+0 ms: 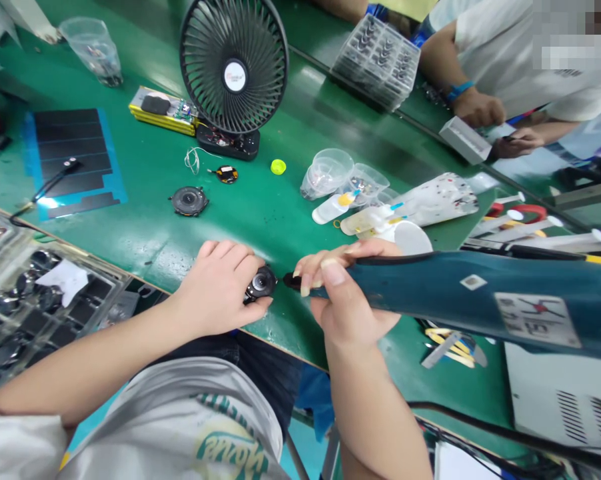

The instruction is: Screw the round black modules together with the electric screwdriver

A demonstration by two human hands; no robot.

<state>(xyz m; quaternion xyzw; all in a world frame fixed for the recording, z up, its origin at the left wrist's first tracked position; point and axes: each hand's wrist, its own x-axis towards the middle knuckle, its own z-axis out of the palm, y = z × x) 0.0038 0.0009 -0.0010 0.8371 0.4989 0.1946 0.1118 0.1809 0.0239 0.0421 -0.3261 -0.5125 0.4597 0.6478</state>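
My left hand [221, 287] is closed around the edge of a round black watch body [262, 281] at the near edge of the green table. Thumb and fingers press on its left side, hiding part of it. My right hand [348, 283] grips the front end of a long teal handheld power tool [430, 283]. The black tip [293, 281] of this tool points left, close to the watch's right side; whether they touch I cannot tell. Farther back lies another round black watch part [190, 201]. Near it are a small round circuit piece [227, 174] and a thin coiled wire [192, 160].
A black fan [234, 67] stands at the back beside a yellow battery pack [163, 112]. Plastic cups [330, 170] and glue bottles [333, 208] stand right of centre. A tray of watch parts [35, 307] is at left. Across the table, a co-worker's hands [480, 110] hold something small.
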